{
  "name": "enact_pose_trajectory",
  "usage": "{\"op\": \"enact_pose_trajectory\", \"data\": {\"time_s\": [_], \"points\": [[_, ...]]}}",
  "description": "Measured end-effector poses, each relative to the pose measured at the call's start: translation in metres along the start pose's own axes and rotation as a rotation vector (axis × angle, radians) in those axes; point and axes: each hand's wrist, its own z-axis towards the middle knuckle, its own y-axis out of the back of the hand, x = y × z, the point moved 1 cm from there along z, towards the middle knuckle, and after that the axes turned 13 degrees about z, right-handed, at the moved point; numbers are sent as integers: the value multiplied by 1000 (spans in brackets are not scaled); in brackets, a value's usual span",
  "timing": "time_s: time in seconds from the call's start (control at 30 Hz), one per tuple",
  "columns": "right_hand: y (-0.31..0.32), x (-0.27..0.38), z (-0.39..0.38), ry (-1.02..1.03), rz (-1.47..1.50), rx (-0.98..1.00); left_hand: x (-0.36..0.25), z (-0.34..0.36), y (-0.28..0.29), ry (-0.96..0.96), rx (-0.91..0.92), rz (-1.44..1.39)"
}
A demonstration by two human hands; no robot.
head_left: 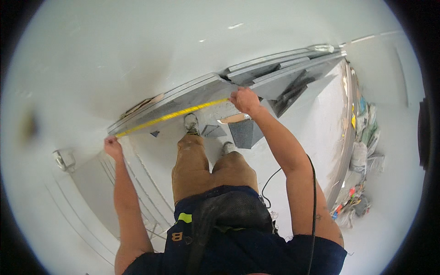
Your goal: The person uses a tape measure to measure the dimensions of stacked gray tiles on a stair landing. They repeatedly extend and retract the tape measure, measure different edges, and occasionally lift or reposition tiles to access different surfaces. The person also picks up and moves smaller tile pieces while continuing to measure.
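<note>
A yellow tape measure (176, 114) is drawn out straight between my two hands. My left hand (113, 147) is closed on its left end, near the left corner of a grey slab (195, 95) that leans against the wall. At the other end, my right hand (245, 99) grips the tape close to the slab's right end; whether the tape's case is in that hand cannot be seen. The blade runs along the slab's face, and I cannot tell whether it touches.
More grey slabs (293, 68) lean on the wall to the right. Dark offcuts (243, 133) lie on the floor by my shoes. Long strips (347, 137) stand at the right, with bags (366, 133) and loose tools (353, 201) beyond. A black cable (314, 206) hangs by my right arm.
</note>
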Motion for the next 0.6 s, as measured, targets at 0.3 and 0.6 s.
{"op": "enact_pose_trajectory", "data": {"time_s": [0.3,0.6], "points": [[-13,-110,-154,-191,16,266,-76,-144,30,26,237,-214],[-36,-174,-264,-202,199,419,-118,-193,48,-27,418,-237]]}}
